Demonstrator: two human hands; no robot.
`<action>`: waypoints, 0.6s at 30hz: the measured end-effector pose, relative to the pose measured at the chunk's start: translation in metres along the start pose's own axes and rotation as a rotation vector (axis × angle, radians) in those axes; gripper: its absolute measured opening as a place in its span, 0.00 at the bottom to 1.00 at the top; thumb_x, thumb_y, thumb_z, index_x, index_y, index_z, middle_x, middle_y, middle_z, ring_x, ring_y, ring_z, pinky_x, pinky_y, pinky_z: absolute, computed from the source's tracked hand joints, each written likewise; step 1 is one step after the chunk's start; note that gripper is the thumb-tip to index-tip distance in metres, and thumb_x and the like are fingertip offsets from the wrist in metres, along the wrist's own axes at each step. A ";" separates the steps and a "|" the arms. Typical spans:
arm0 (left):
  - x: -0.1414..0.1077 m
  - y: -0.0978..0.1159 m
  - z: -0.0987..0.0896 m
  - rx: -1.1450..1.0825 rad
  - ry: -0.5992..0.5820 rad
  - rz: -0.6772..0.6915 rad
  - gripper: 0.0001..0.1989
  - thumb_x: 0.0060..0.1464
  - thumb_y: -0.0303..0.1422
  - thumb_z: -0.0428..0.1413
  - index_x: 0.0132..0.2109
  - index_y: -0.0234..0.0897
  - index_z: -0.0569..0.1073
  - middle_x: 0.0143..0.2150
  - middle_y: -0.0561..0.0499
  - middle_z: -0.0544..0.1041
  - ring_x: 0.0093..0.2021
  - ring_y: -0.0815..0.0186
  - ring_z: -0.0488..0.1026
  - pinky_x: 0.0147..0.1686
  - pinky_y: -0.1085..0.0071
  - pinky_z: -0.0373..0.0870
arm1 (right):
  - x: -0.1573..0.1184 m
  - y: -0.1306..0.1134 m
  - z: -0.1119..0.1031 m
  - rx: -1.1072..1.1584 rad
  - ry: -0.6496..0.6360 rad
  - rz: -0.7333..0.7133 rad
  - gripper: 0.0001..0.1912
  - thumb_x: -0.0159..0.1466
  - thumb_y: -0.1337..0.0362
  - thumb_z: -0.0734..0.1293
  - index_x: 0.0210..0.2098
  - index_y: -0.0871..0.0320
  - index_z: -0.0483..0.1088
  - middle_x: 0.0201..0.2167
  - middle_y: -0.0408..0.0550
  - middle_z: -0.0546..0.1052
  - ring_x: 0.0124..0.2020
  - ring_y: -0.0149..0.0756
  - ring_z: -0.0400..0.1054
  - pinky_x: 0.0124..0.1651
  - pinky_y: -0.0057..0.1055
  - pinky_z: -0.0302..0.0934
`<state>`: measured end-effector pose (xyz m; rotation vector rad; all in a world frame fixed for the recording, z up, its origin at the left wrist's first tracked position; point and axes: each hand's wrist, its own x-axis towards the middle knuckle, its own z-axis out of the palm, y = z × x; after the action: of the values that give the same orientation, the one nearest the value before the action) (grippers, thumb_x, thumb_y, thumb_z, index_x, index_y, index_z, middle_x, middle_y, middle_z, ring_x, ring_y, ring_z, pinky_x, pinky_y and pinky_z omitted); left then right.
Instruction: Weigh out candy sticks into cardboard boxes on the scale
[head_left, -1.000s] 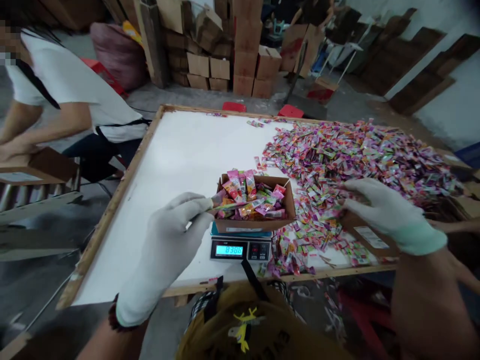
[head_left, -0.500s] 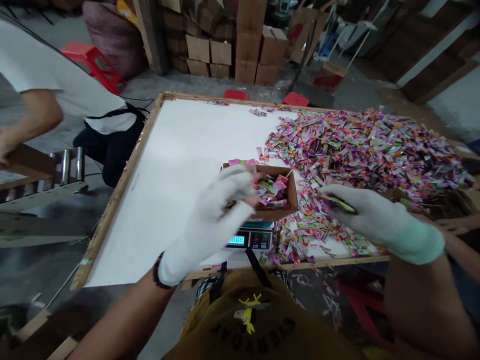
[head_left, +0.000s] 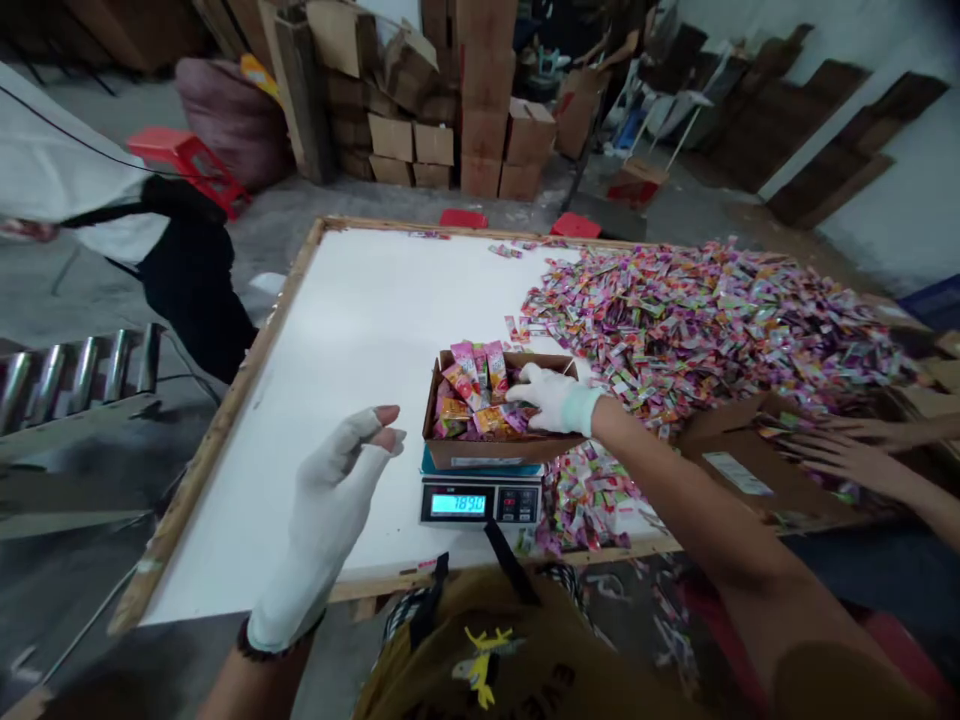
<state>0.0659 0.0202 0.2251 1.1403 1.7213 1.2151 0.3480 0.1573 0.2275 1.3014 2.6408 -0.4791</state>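
Note:
A cardboard box [head_left: 480, 453] full of small wrapped packets [head_left: 469, 390] stands on a digital scale [head_left: 517, 505], whose lit display reads about 789.0. My right hand [head_left: 551, 397], in a white glove, lies over the packets at the box's right side; its fingertips are among them, and whether it holds one is hidden. To the left of the box, above the white table [head_left: 360, 300], my gloved left hand [head_left: 330, 510] is raised with thumb and fingers apart and nothing between them.
A large heap of packets [head_left: 720, 330] covers the table's right part. At the right, another person's hands [head_left: 862, 450] touch packets at a second cardboard box [head_left: 735, 470]. A person [head_left: 187, 260] and a roller conveyor [head_left: 82, 375] are at the left.
My left hand has moved left and down, away from the box. My right hand has gone from the heap into the box. The person at the left has shifted away from the conveyor.

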 end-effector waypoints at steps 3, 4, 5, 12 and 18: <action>-0.003 -0.019 -0.009 -0.002 0.008 -0.054 0.26 0.58 0.49 0.61 0.56 0.37 0.80 0.46 0.45 0.85 0.45 0.55 0.82 0.52 0.58 0.77 | 0.003 0.008 0.000 0.075 0.054 -0.060 0.13 0.63 0.70 0.70 0.46 0.57 0.82 0.52 0.52 0.79 0.50 0.44 0.76 0.56 0.39 0.71; -0.004 -0.025 -0.012 -0.003 0.022 -0.075 0.26 0.58 0.49 0.62 0.56 0.37 0.80 0.45 0.46 0.85 0.45 0.55 0.82 0.52 0.58 0.77 | 0.000 0.011 -0.002 0.110 0.076 -0.080 0.10 0.65 0.69 0.69 0.45 0.58 0.80 0.51 0.51 0.79 0.51 0.42 0.76 0.57 0.37 0.70; -0.006 -0.031 -0.015 -0.005 0.039 -0.096 0.26 0.58 0.49 0.62 0.56 0.37 0.80 0.45 0.46 0.85 0.45 0.55 0.82 0.52 0.58 0.77 | -0.006 0.015 -0.006 0.142 0.096 -0.091 0.09 0.66 0.68 0.69 0.45 0.59 0.79 0.50 0.51 0.80 0.51 0.40 0.75 0.58 0.35 0.70; -0.010 -0.044 -0.021 -0.070 0.095 -0.161 0.23 0.59 0.49 0.62 0.53 0.36 0.79 0.48 0.45 0.84 0.46 0.55 0.82 0.53 0.57 0.77 | -0.084 0.054 -0.038 0.404 0.458 0.140 0.16 0.65 0.48 0.68 0.36 0.54 0.71 0.30 0.46 0.78 0.31 0.39 0.72 0.38 0.37 0.68; 0.004 -0.018 -0.011 -0.077 0.073 -0.131 0.24 0.64 0.50 0.57 0.55 0.34 0.79 0.48 0.43 0.83 0.46 0.56 0.82 0.53 0.58 0.77 | -0.150 0.106 -0.016 0.236 0.414 0.406 0.29 0.58 0.44 0.71 0.51 0.56 0.75 0.40 0.58 0.82 0.36 0.50 0.76 0.40 0.47 0.70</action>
<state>0.0503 0.0175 0.2106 0.9337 1.7589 1.2446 0.5240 0.1120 0.2620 2.1575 2.5616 -0.5129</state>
